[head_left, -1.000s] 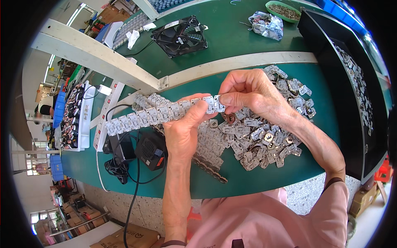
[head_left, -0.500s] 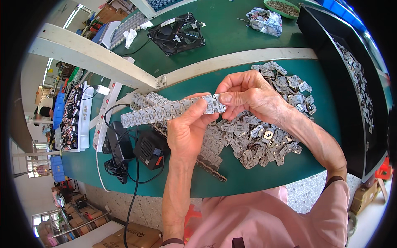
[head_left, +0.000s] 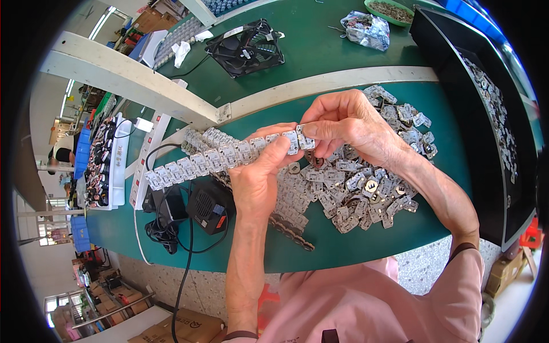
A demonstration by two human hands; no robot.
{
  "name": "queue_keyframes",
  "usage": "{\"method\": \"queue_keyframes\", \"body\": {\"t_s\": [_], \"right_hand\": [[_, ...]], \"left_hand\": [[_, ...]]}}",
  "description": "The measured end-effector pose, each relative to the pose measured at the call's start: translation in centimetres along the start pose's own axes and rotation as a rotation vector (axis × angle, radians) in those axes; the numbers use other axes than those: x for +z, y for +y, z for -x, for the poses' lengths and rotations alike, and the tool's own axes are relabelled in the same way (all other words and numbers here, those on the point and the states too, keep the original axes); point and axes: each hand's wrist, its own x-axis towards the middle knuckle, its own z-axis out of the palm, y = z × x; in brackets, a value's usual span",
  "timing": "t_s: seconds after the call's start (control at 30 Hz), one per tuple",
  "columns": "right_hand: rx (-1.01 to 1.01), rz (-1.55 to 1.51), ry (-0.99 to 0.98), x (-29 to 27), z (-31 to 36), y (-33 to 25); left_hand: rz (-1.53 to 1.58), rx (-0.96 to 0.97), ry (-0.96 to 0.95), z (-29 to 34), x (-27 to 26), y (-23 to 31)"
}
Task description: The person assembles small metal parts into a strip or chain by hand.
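Observation:
My left hand (head_left: pixel 258 180) is closed around a long row of small grey circuit-board-like parts (head_left: pixel 197 164), its thumb pressing on top near the right end. The row sticks out to the left, tilting down a little. My right hand (head_left: pixel 360 128) pinches one small grey part (head_left: pixel 306 137) between thumb and fingers, right at the row's end; whether the two are joined I cannot tell. Below the hands, a loose pile of similar parts (head_left: pixel 366 200) spreads over the green table (head_left: pixel 366 246). More assembled rows (head_left: pixel 293 200) lie under my left hand, partly hidden by it.
A black fan (head_left: pixel 246 47) lies beyond the white beam (head_left: pixel 343 80). Left of my hands are a black boxy device (head_left: pixel 209 208) and cables. A black bin (head_left: pixel 492 143) with parts stands at right, a white tray (head_left: pixel 118 166) far left. Behind are a plastic bag (head_left: pixel 367 31) and green bowl (head_left: pixel 392 12).
The row has slid leftward through my left hand, its far end now lower and farther left. My right hand has shifted slightly, still pinching a part at the row's right end.

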Motion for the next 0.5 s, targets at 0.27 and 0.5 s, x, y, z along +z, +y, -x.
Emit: {"method": "queue_keyframes", "body": {"t_s": [0.27,0.5], "right_hand": [[0.008,0.073,0.0,-0.2,0.1,-0.3],[0.068,-0.04,-0.013,-0.5,-0.2,0.4]], "left_hand": [[-0.066,0.062,-0.008,-0.2,0.0,-0.3],[-0.159,0.177,-0.013,-0.1,0.2,-1.1]]}}
